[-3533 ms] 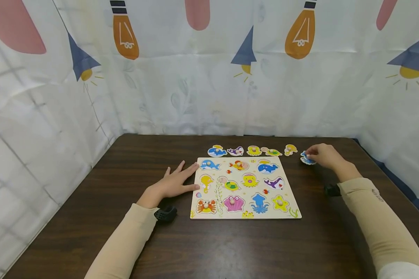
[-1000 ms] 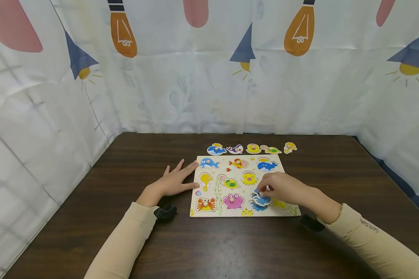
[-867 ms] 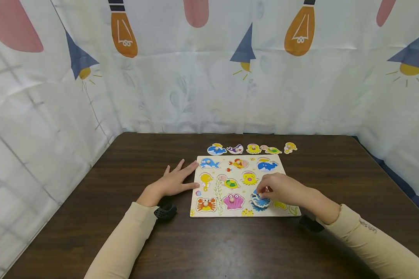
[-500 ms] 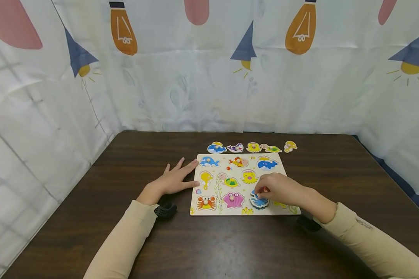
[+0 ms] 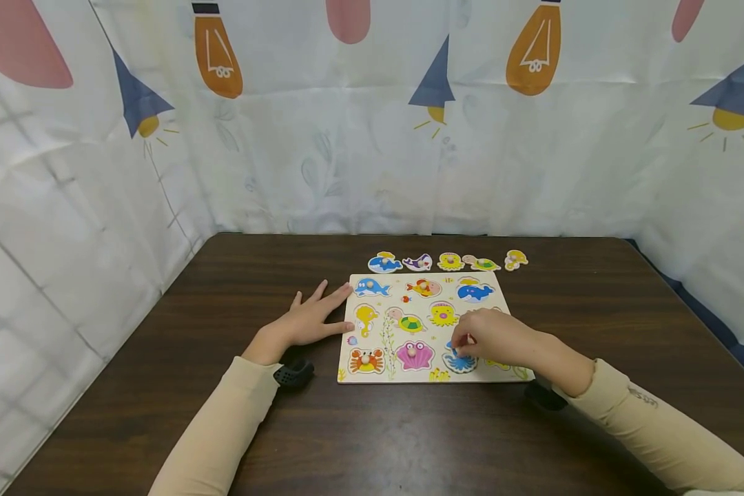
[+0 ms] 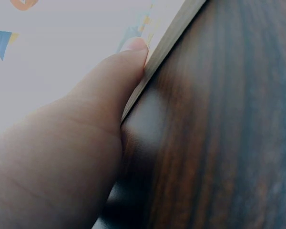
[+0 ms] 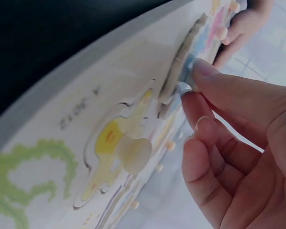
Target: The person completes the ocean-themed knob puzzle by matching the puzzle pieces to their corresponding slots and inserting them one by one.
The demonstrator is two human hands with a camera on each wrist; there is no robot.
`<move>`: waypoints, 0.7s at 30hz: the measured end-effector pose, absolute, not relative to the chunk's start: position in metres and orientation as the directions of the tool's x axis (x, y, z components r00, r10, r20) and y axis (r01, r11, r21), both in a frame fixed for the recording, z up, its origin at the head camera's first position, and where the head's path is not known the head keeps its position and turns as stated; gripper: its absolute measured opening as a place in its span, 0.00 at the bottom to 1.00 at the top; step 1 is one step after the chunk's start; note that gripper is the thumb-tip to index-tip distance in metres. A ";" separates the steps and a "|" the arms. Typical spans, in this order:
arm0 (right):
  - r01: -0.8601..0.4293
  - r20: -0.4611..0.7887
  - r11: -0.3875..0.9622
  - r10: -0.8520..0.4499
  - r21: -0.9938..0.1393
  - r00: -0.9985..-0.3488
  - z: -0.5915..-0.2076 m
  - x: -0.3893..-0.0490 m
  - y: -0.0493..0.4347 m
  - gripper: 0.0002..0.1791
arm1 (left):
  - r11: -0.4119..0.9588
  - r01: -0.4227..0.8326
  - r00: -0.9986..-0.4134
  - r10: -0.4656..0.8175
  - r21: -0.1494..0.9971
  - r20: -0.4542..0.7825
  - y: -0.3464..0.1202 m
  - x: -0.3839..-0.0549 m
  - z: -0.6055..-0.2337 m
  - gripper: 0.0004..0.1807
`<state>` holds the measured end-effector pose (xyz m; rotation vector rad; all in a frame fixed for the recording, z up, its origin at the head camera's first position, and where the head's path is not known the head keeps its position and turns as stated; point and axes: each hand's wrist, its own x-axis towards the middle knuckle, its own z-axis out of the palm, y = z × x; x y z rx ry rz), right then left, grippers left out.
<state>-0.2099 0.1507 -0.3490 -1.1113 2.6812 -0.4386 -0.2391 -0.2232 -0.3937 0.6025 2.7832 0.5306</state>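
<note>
On the table lies a wooden peg puzzle board printed with sea animals. My right hand pinches a blue squid puzzle piece between thumb and fingertips, at the board's front right. In the right wrist view the squid piece stands slightly proud of the surface, and the fingers cover its knob. A yellow starfish piece with a round knob is beside it. My left hand rests with fingers spread at the board's left edge; its thumb touches the board there.
Behind the board, loose pieces lie in a row: a blue whale, a purple whale, a yellow octopus, a turtle and a seahorse. A crab and a pink shell sit in the board.
My right hand has brought the squid piece from the table right of the board leftward and nearer. Over the last second it lowered onto the squid picture. The left hand has stayed put.
</note>
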 end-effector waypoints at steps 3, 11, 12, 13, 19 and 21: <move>-0.646 -0.084 0.679 -0.709 -0.349 -0.700 -0.348 -0.209 0.151 0.05 | 0.850 0.350 -0.885 0.438 0.394 -0.159 -0.223 -0.240 -0.394 0.50; -0.631 -0.089 0.679 -0.704 -0.376 -0.704 -0.347 -0.209 0.151 0.05 | 0.846 0.357 -0.883 0.444 0.395 -0.154 -0.222 -0.242 -0.393 0.50; -0.629 -0.092 0.682 -0.702 -0.375 -0.706 -0.347 -0.209 0.151 0.05 | 0.845 0.357 -0.883 0.445 0.398 -0.152 -0.222 -0.242 -0.393 0.50; -0.628 -0.093 0.684 -0.700 -0.371 -0.708 -0.347 -0.209 0.151 0.05 | 0.845 0.354 -0.883 0.443 0.400 -0.154 -0.222 -0.242 -0.393 0.50; -0.623 -0.096 0.694 -0.692 -0.362 -0.715 -0.347 -0.209 0.150 0.04 | 0.851 0.342 -0.887 0.432 0.399 -0.161 -0.223 -0.241 -0.394 0.51; -0.617 -0.099 0.698 -0.688 -0.363 -0.719 -0.348 -0.208 0.150 0.05 | 0.852 0.341 -0.889 0.430 0.397 -0.159 -0.223 -0.240 -0.394 0.51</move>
